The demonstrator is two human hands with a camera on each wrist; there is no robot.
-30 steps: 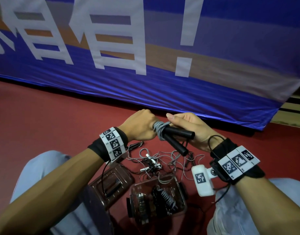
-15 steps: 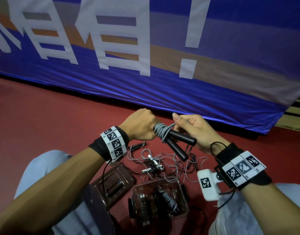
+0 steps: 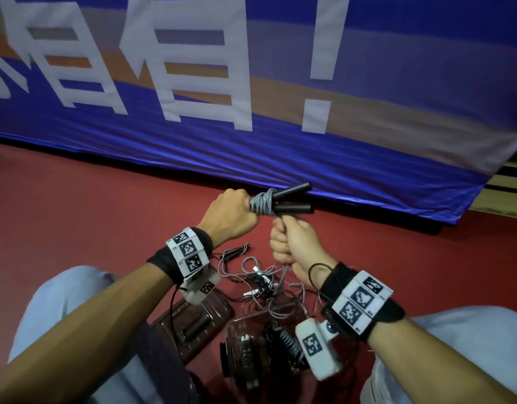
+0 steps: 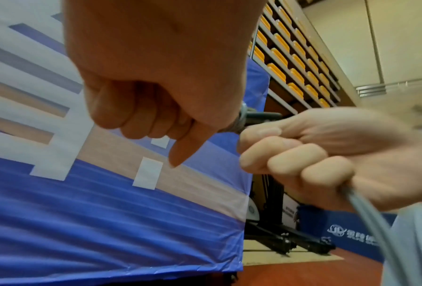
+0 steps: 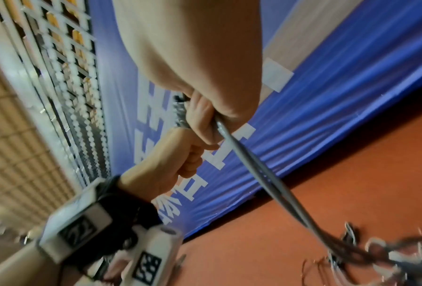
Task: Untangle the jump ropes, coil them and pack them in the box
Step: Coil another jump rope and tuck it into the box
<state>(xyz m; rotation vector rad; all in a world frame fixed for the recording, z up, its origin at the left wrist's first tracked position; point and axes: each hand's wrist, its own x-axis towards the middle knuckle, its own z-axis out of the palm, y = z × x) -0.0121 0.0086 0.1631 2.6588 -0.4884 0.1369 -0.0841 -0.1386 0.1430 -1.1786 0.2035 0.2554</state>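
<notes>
My left hand (image 3: pixel 233 212) grips two black handles (image 3: pixel 292 199) at their near end, where grey rope (image 3: pixel 263 202) is coiled round them. The handles point right, above the floor. Just below, my right hand (image 3: pixel 292 243) is a fist round the same rope's loose grey strands (image 5: pixel 266 174). These run taut down to a tangle of thin ropes (image 3: pixel 263 284) on the red floor. The left wrist view shows the right hand's fingers (image 4: pixel 303 154) curled on the strands (image 4: pixel 366 212). The brown see-through box (image 3: pixel 236 325) stands between my knees with one coiled rope (image 3: pixel 289 339) inside.
The box lid (image 3: pixel 193 325) lies on the floor left of the box. A blue banner (image 3: pixel 251 158) hangs close behind the hands, down to the red floor (image 3: pixel 91 205). My knees (image 3: pixel 61 301) flank the box. Stacked seats (image 4: pixel 298 63) stand to the right.
My right hand has left the handles, dropped below them and closed on the loose strands. The left hand has lifted the wrapped handles, which now point right and level.
</notes>
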